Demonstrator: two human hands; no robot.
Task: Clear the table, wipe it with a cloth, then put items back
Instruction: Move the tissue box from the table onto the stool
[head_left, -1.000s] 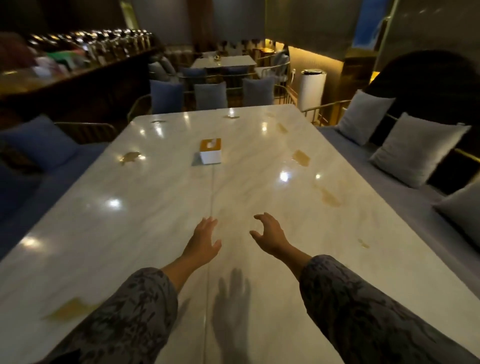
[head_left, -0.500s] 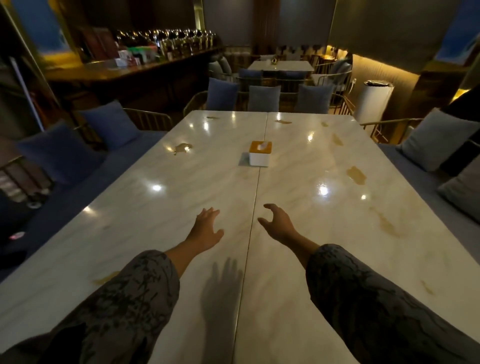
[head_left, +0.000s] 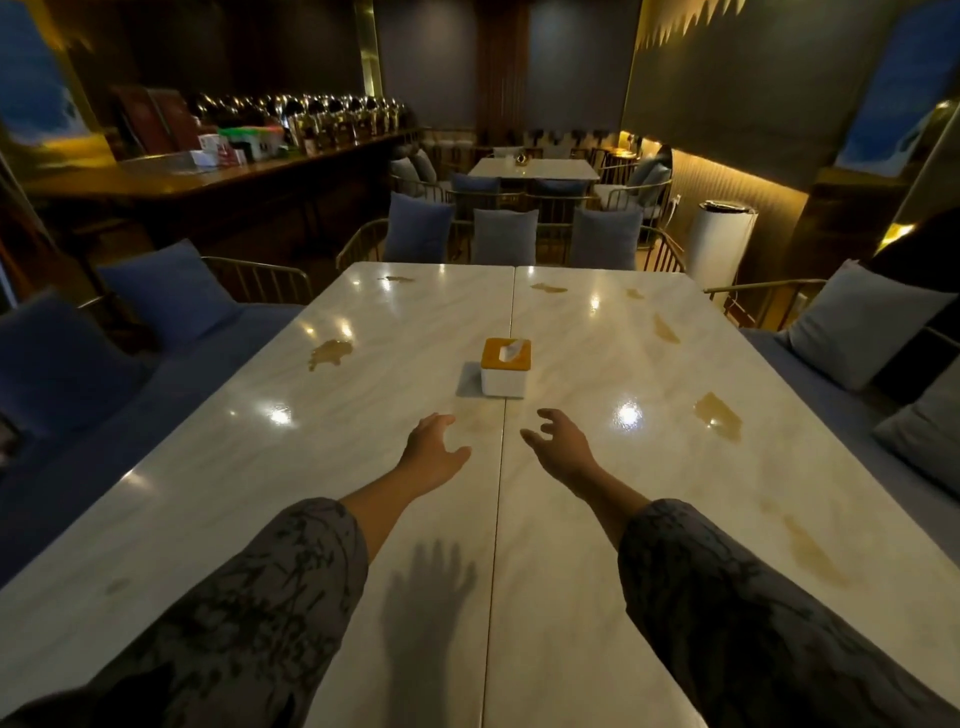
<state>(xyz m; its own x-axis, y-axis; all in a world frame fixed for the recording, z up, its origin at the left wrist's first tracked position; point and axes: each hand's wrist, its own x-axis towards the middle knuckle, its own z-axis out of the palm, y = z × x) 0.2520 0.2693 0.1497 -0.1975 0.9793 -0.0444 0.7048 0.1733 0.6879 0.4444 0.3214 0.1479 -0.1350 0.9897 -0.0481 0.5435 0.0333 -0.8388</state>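
A long glossy marble table (head_left: 322, 467) fills the view, with a seam down its middle and several brownish stains such as one stain (head_left: 330, 352) at the left. A white tissue box with an orange lid (head_left: 505, 368) stands near the table's centre. My left hand (head_left: 432, 451) and my right hand (head_left: 561, 442) hover above the table just short of the box, one on each side of the seam. Both are empty, fingers spread and loosely curved.
Benches with blue and grey cushions (head_left: 857, 322) line both long sides. Chairs (head_left: 505, 236) stand at the far end. A white cylindrical appliance (head_left: 721, 239) sits at the far right. A bar counter (head_left: 197, 176) runs along the left wall.
The view has swung so the table lies straight ahead. Both hands have moved forward, closer to the tissue box, still empty.
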